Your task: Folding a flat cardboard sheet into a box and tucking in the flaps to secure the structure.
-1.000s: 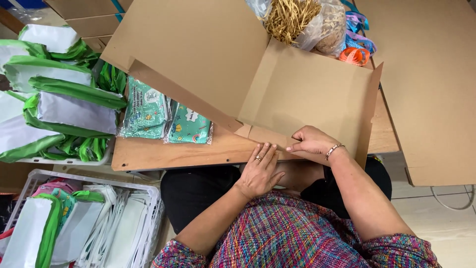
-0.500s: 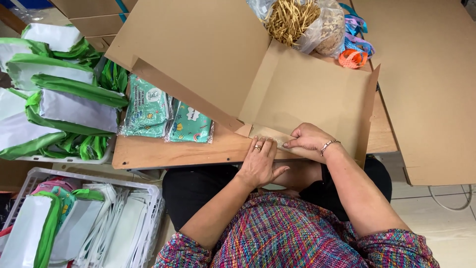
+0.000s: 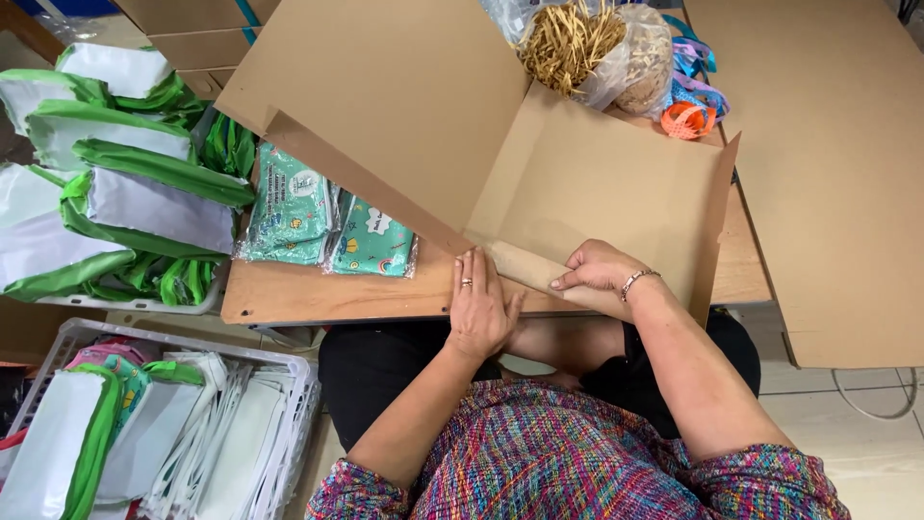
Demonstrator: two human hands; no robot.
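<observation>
Cardboard box, flat and half-formed, lying open on wooden table at near edge, directly in front of seated person. Big lid panel tilted up to far left; base panel spread far of the hands; right side wall standing upright. Near flap folded into a narrow strip running left to right along near edge of base.

Left hand laid flat, palm down, fingers extended and together, pressing on left end of near flap where it meets table edge. Ring on one finger. Not gripping, just bearing down.

Right hand just right of left hand, close but apart, curled over the flap, fingertips bent onto the strip's far side. Bracelet at wrist. Whether the thumb pinches from beneath: cannot tell.

Box thus sits beneath and beyond both hands, flap directly under them.

Left on table: two teal patterned packets in clear wrap, just beside box lid. Further left: stacked white-and-green bags. Near left, below table level: white plastic basket holding more of same bags. Far side: clear bag of straw-like filler, touching box's far edge; coloured ribbons to its right. Large cardboard sheet at right.
</observation>
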